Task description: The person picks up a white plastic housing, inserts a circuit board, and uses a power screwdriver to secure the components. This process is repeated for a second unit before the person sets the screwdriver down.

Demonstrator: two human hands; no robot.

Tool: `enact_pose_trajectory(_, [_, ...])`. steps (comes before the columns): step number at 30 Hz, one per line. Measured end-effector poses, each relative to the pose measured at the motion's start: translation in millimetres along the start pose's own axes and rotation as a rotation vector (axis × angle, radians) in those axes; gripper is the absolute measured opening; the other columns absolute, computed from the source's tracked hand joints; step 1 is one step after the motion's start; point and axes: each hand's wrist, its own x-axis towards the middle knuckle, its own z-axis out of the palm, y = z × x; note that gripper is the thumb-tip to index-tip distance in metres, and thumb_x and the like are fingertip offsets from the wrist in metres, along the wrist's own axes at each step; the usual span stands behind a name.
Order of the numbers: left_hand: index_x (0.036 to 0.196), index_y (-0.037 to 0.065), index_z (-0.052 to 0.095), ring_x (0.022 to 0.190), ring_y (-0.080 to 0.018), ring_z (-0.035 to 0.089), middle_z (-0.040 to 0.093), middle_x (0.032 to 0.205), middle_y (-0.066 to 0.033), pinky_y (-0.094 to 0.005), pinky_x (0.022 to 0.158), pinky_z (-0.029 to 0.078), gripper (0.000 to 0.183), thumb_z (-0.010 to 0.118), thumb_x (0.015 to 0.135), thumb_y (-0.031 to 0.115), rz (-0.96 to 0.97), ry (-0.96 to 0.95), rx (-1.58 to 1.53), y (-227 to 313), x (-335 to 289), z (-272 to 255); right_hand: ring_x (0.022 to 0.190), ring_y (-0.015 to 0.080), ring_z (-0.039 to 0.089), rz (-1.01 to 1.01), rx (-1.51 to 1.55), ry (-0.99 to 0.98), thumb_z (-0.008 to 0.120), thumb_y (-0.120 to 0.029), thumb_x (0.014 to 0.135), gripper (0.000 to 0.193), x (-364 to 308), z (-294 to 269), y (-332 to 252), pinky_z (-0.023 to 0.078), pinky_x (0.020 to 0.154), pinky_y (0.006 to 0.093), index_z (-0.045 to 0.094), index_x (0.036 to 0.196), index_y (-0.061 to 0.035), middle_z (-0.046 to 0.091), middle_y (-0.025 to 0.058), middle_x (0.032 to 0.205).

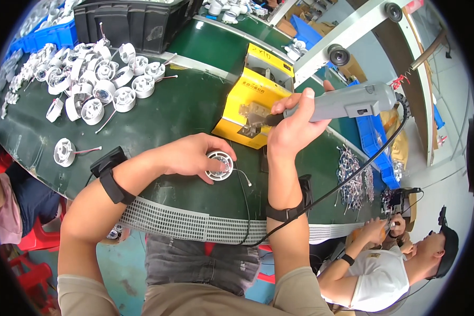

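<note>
My left hand [189, 156] is closed around a small white round fan-like housing [227, 169], held just above the green table. Its thumb lies across the open face, and a thin lead with a white plug trails off to the right. A grey corded electric screwdriver [347, 104] is gripped in my right hand [289, 130]. The tool lies nearly level, its dark nose pointing left at the metal front of a yellow box-shaped screw feeder [237, 95]. Whether the bit touches the feeder cannot be made out.
A heap of white round housings [104, 90] lies at the far left, with a single housing [64, 152] nearer. Behind stands a black crate [134, 26]. Small wired parts [353, 176] lie at right, near a blue bin [376, 150] and a seated co-worker [379, 279]. The tool's cord [347, 181] crosses my right forearm.
</note>
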Motion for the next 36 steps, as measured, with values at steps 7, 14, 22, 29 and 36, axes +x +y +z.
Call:
enact_pose_trajectory(7, [0.122,-0.002,0.058,0.094,-0.0191,0.064,0.061,0.111,-0.0118,-0.0321,0.074,0.063,0.032,0.061,0.091,0.006,0.014,0.033,0.016,-1,1,0,0.046,0.0143,0.046,0.025,-0.070,-0.037,0.049,-0.010,0.096,0.042,-7,5,9,0.043,0.046,0.0293,0.032,0.133,0.0012,0.044,0.0050,0.058])
enact_pose_trajectory(14, [0.124,-0.003,0.056,0.090,-0.0194,0.065,0.062,0.107,-0.0124,-0.0318,0.073,0.063,0.035,0.062,0.090,0.004,-0.053,0.018,0.007,2,1,5,0.047,0.0146,0.047,0.045,-0.050,-0.032,0.049,-0.010,0.096,0.038,-8,4,15,0.042,0.047,0.0287,0.034,0.128,0.0005,0.045,0.0054,0.058])
enact_pose_trajectory(22, [0.125,-0.004,0.054,0.089,-0.0208,0.066,0.063,0.108,-0.0138,-0.0321,0.074,0.063,0.037,0.063,0.090,0.004,-0.059,0.001,-0.040,-4,2,1,0.046,0.0148,0.046,0.092,-0.040,-0.061,0.049,-0.009,0.096,0.036,-14,0,11,0.042,0.046,0.0297,0.034,0.127,0.0006,0.045,0.0057,0.058])
enact_pose_trajectory(29, [0.125,-0.005,0.054,0.092,-0.0208,0.066,0.063,0.107,-0.0136,-0.0331,0.077,0.062,0.038,0.063,0.089,0.003,-0.076,-0.010,-0.077,2,-2,0,0.046,0.0153,0.047,0.256,0.135,-0.133,0.046,-0.011,0.095,0.046,-49,-6,-23,0.043,0.044,0.0299,0.027,0.136,-0.0001,0.045,0.0054,0.061])
enact_pose_trajectory(36, [0.123,-0.007,0.055,0.091,-0.0207,0.065,0.062,0.107,-0.0118,-0.0318,0.077,0.062,0.036,0.063,0.088,0.001,-0.051,-0.026,-0.109,-3,1,-2,0.049,0.0156,0.049,0.299,0.164,-0.227,0.053,-0.014,0.093,0.053,-66,-2,-17,0.047,0.049,0.0309,0.027,0.136,0.0025,0.049,0.0062,0.064])
